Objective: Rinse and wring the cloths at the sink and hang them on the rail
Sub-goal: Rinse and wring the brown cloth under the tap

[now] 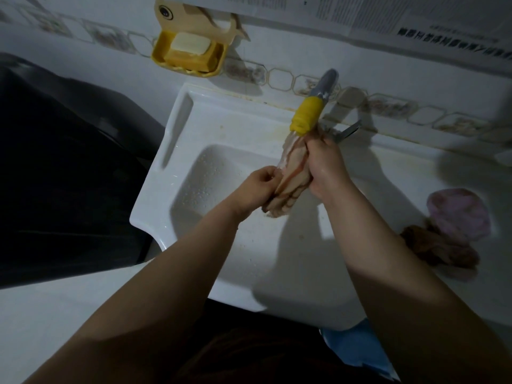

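We hold a striped cloth [291, 176] over the sink [199, 187] basin, directly under the yellow-tipped tap [307, 116]. Our right hand [325, 164] has its fingers wrapped around the cloth's upper part; our left hand [261, 184] pinches its side. A pink cloth [458, 213] and a brown cloth [440, 246] lie on the counter's right edge.

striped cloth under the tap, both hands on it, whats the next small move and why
Probably twist it. The right hand grips the striped cloth near its top, just below the yellow tap spout, and the left hand pinches its lower side over the sink. Turning the hands in opposite directions would wring it into the basin.
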